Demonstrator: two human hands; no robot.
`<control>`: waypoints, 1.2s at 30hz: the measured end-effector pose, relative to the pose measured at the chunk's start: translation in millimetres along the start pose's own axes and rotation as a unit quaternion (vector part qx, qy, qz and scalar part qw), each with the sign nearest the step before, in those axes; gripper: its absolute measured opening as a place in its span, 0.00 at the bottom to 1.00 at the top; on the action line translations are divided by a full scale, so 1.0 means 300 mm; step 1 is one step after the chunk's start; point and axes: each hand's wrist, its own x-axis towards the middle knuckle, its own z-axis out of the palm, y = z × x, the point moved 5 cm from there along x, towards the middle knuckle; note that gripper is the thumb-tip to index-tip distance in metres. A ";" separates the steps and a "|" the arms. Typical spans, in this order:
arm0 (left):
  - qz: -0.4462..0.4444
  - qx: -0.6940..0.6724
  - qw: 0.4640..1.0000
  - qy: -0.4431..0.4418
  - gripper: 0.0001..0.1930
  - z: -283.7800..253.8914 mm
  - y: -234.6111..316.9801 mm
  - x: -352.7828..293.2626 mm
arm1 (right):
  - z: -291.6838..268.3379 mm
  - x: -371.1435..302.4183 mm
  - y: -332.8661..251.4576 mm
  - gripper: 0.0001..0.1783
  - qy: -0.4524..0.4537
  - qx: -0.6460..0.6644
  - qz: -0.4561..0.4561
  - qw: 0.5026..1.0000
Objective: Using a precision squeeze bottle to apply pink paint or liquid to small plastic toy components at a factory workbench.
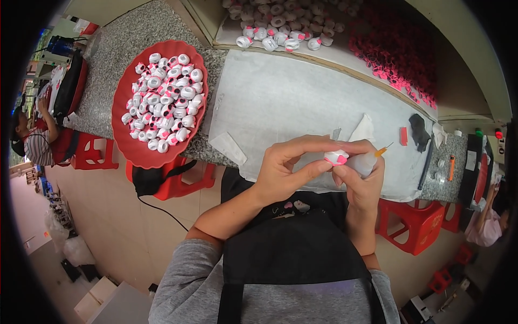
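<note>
Left hand [279,168] pinches a white-and-pink piece [336,157] over the pale sheet [270,97]; right hand [365,189] clasps a needle-tipped bottle [363,164]. We judge an accidental squeeze could leak its contents onto the sheet.

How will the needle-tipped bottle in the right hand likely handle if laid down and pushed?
The bottle would probably roll on its side, since its body looks rounded. Its pale, translucent-looking wall suggests light plastic that likely gives when squeezed. The thin needle on its orange nozzle looks apt to bend if it catches something.
</note>
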 end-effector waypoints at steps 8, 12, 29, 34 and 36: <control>-0.020 -0.064 0.998 -0.012 0.13 0.010 -0.001 -0.016 | -0.004 -0.028 0.004 0.14 0.029 0.020 0.045 0.998; 0.060 -0.010 0.998 -0.031 0.10 -0.035 0.033 -0.026 | 0.046 -0.011 0.016 0.16 -0.032 0.008 0.042 0.999; 0.193 0.680 0.707 -0.018 0.11 -0.058 -0.057 0.675 | -0.121 -0.027 -0.014 0.20 0.057 -0.029 0.011 0.998; 0.168 0.757 0.631 0.026 0.13 -0.097 -0.159 0.784 | -0.179 -0.059 -0.020 0.21 0.098 -0.023 0.007 0.995; 0.152 0.668 0.728 0.018 0.14 -0.062 -0.073 0.704 | -0.209 -0.063 -0.028 0.20 0.086 0.012 -0.029 0.996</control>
